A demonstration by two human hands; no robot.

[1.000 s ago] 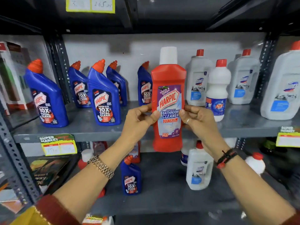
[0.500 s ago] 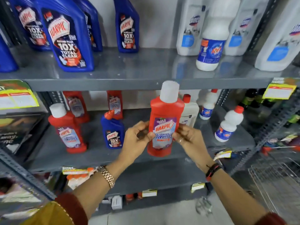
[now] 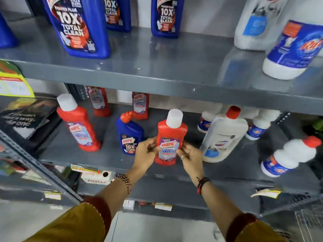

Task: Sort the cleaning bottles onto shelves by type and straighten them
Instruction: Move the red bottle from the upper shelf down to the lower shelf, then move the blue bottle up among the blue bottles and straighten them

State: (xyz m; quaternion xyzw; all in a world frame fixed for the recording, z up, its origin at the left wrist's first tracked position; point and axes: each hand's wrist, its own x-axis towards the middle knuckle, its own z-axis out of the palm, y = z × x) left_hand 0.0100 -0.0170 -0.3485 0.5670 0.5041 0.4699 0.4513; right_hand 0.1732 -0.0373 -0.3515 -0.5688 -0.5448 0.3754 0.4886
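Grey metal shelving (image 3: 157, 81) fills the wall, its upper shelf carrying blue bottles (image 3: 78, 27) and white bottles (image 3: 293, 48) whose tops run out of sight, while the far corners are too smeared to read. On the lower shelf (image 3: 108, 158) stand another red bottle (image 3: 78, 126) at the left, a small blue bottle (image 3: 130, 135), and a white jug (image 3: 223, 137) partly hidden at the right. Between them the left hand (image 3: 146, 155) and right hand (image 3: 189, 157) each clasp a side of the red bottle (image 3: 170, 138), fingers curled against its label, and it stands upright, white cap up, label facing out, its base at the shelf's front, though I cannot tell whether it touches.
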